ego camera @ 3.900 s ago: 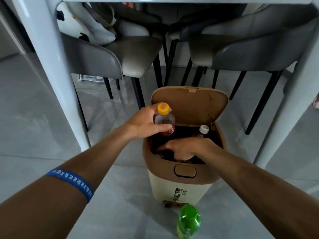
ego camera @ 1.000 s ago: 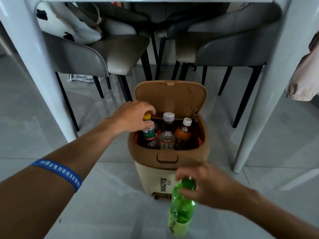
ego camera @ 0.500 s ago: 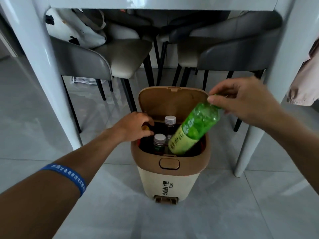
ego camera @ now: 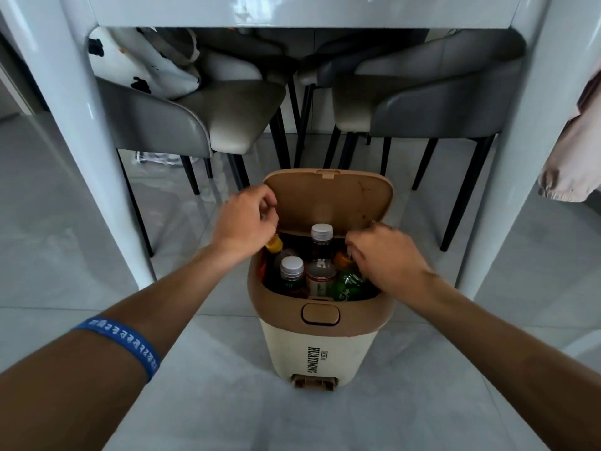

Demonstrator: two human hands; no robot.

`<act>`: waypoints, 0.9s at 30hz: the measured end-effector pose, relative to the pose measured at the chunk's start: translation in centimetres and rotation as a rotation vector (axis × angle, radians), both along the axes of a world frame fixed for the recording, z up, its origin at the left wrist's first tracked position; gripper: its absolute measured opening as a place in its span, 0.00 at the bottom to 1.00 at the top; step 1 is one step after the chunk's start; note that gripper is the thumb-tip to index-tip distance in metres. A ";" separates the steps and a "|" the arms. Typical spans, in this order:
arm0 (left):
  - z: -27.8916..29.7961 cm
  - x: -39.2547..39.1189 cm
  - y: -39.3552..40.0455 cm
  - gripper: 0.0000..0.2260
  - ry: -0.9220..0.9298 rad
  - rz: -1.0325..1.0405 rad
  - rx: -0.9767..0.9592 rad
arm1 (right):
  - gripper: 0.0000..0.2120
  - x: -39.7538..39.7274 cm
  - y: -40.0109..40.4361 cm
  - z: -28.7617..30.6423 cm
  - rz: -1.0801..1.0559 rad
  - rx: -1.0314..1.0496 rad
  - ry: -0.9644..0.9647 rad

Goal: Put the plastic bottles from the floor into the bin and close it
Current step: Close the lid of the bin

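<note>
The bin (ego camera: 283, 346) has a cream body and a tan rim, and stands on the floor with its lid (ego camera: 331, 203) upright and open. Several bottles stand inside: a yellow-capped bottle (ego camera: 274, 244) at the back left, two white-capped bottles (ego camera: 291, 263) (ego camera: 322, 231), an orange bottle (ego camera: 341, 258), and the green bottle (ego camera: 348, 284) at the front right. My left hand (ego camera: 247, 219) has its fingers curled against the lid's left edge. My right hand (ego camera: 385, 258) is closed over the top of the green bottle and hides its cap.
White table legs (ego camera: 81, 131) (ego camera: 510, 157) flank the bin. Grey chairs (ego camera: 175, 125) (ego camera: 429, 99) with black legs stand right behind it; a black-and-white bag (ego camera: 140, 63) lies on the left one. A beige cloth (ego camera: 572, 164) hangs at the right. The bin's pedal (ego camera: 313, 382) faces me.
My right hand picked the green bottle off the floor, swung it over the bin and lowered it upright inside. My left hand rose from the yellow-capped bottle to the lid's edge.
</note>
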State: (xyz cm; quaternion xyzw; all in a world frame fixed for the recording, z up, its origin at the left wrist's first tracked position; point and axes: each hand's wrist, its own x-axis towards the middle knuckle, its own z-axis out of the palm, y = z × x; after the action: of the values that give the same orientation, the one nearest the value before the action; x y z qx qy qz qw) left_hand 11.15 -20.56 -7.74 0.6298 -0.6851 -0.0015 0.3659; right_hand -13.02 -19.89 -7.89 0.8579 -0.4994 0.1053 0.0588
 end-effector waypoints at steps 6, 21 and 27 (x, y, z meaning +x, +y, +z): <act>2.6 -1.2 0.0 0.11 0.290 0.037 -0.189 | 0.18 -1.6 -1.2 5.3 0.013 -0.333 -0.683; -4.1 1.1 8.4 0.12 -0.059 -0.339 0.040 | 0.12 -3.5 4.5 -5.3 0.279 -0.149 -0.392; -6.1 1.0 9.9 0.15 -0.044 -0.348 0.061 | 0.13 -4.7 5.3 -6.8 0.267 -0.177 -0.395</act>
State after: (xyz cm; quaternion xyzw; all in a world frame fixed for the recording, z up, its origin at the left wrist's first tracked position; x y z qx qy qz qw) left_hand 12.20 -10.68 -13.80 0.5125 -0.7913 -0.0719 0.3257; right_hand -17.67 -14.62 -14.71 0.8704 -0.3725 0.3212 0.0205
